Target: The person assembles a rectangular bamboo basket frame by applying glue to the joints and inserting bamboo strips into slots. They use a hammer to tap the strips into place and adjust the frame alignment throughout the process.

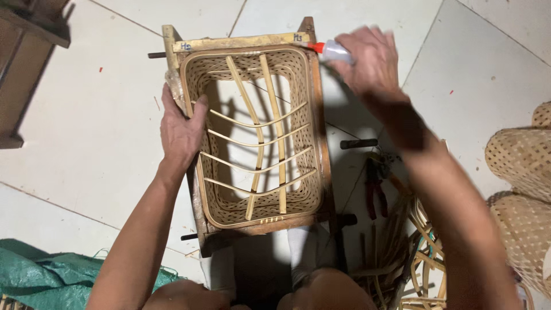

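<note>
A rectangular woven bamboo basket [298,103] sits inside a wooden frame [229,43], with thin bamboo strips crossing its open bottom. My left hand [181,129] grips the basket's left rim. My right hand [370,60] holds a small white glue tube with an orange nozzle [330,51]. The nozzle tip touches the frame's far right corner. The hand is blurred.
Red-handled pliers [376,186] and a dark-handled tool [359,143] lie on the white tiled floor at right. Loose bamboo strips [396,252] are piled lower right. Woven baskets [519,155] stand at the right edge. A green sack [34,275] lies lower left, wooden furniture [23,69] upper left.
</note>
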